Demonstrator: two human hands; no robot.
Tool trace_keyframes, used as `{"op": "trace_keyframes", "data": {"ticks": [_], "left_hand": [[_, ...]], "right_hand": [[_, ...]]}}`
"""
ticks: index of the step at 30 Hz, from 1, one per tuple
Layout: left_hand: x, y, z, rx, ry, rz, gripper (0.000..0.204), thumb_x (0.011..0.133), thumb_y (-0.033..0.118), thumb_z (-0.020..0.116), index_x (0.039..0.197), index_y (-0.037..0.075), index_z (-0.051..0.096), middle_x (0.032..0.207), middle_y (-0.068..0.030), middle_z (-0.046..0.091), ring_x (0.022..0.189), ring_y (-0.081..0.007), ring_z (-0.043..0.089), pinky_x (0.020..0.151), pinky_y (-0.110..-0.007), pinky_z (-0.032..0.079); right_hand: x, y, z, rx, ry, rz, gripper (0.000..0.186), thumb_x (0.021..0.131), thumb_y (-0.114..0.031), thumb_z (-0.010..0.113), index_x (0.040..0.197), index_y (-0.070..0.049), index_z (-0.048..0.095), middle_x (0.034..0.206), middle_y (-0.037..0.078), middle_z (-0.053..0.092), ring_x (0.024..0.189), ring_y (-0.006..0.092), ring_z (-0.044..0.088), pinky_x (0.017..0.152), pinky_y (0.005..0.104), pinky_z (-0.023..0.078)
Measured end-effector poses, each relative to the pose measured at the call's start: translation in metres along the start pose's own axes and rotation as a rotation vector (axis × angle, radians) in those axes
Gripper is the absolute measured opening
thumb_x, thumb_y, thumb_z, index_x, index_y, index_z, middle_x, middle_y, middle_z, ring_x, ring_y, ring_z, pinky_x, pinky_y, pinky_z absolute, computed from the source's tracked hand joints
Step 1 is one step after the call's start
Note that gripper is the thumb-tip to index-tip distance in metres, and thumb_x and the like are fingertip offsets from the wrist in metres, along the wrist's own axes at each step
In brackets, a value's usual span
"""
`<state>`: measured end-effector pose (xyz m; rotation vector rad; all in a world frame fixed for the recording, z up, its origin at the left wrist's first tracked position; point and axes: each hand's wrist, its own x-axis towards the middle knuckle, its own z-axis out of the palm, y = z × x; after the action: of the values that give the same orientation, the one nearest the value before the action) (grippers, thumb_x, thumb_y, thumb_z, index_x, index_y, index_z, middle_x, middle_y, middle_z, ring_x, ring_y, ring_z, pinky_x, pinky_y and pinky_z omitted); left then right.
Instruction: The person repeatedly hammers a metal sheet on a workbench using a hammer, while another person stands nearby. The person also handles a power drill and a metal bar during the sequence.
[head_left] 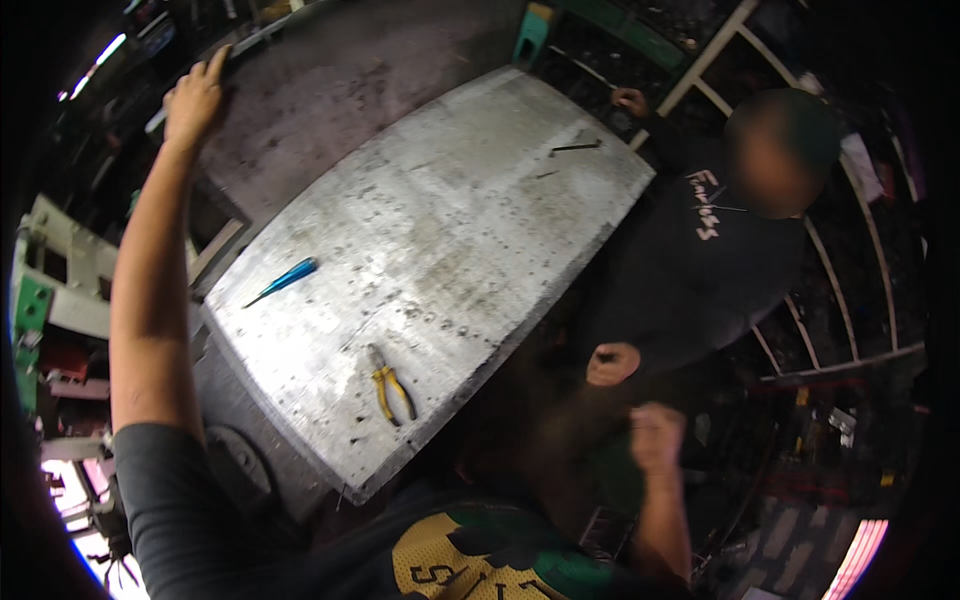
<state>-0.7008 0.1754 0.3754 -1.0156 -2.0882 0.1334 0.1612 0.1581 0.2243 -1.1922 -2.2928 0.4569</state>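
Observation:
My left arm stretches up along the left side. My left hand (193, 100) lies over a pale metal bar (262, 42) at the edge of a dark flat surface, its fingers hooked over it and one finger reaching out along it. Low on the right, my right hand (657, 437) hangs off the metal table (430, 230), smeared by motion; I cannot make out its fingers. On the table lie a blue-handled screwdriver (290, 277) at the left and yellow-handled pliers (390, 385) near the front edge.
A co-worker in a dark hooded top (690, 260) stands at the table's right side, one hand (612, 364) around something small and dark. A thin dark rod (575, 148) lies at the table's far end. Metal racking (840, 260) stands behind the co-worker.

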Motion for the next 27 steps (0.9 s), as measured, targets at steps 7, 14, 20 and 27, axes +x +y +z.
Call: {"op": "trace_keyframes", "data": {"ticks": [7,14,20,27], "left_hand": [[-0.005,0.005,-0.03,-0.032,-0.12,-0.006,0.083,0.097,0.044,0.07,0.167,0.033,0.027,0.141,-0.0156,0.06,0.129,-0.0416,0.063,0.103,-0.062,0.051],[0.001,0.005,-0.037,-0.062,-0.146,0.029,0.088,0.094,0.05,0.074,0.166,0.029,0.029,0.141,-0.0185,0.06,0.131,-0.0457,0.06,0.102,-0.066,0.049],[-0.004,0.002,-0.02,-0.048,0.057,0.088,0.082,0.093,0.05,0.073,0.163,0.03,0.036,0.135,-0.0158,0.064,0.124,-0.0422,0.065,0.095,-0.067,0.051],[-0.009,0.025,-0.063,-0.046,-0.179,-0.101,0.079,0.092,0.032,0.075,0.161,0.021,0.038,0.135,-0.0195,0.061,0.123,-0.0433,0.061,0.106,-0.059,0.049]], "right_hand": [[-0.005,-0.189,0.201,1.007,-0.502,-0.463,0.024,0.087,-0.015,0.08,0.075,-0.004,0.062,0.073,0.013,0.063,0.065,0.0349,0.064,0.061,0.0454,0.051],[-0.012,-0.055,0.103,0.507,-0.289,0.033,0.015,0.096,-0.017,0.068,0.09,-0.003,0.071,0.083,0.015,0.067,0.08,0.0329,0.068,0.084,0.0439,0.053],[-0.016,0.093,0.007,-0.163,0.067,0.152,0.028,0.108,-0.019,0.062,0.12,0.006,0.067,0.112,0.021,0.066,0.106,0.0361,0.063,0.092,0.0468,0.051],[0.02,-0.091,0.14,0.631,-0.369,-0.194,0.019,0.088,-0.011,0.076,0.077,-0.005,0.062,0.069,0.013,0.058,0.062,0.0326,0.06,0.059,0.0458,0.048]]}}
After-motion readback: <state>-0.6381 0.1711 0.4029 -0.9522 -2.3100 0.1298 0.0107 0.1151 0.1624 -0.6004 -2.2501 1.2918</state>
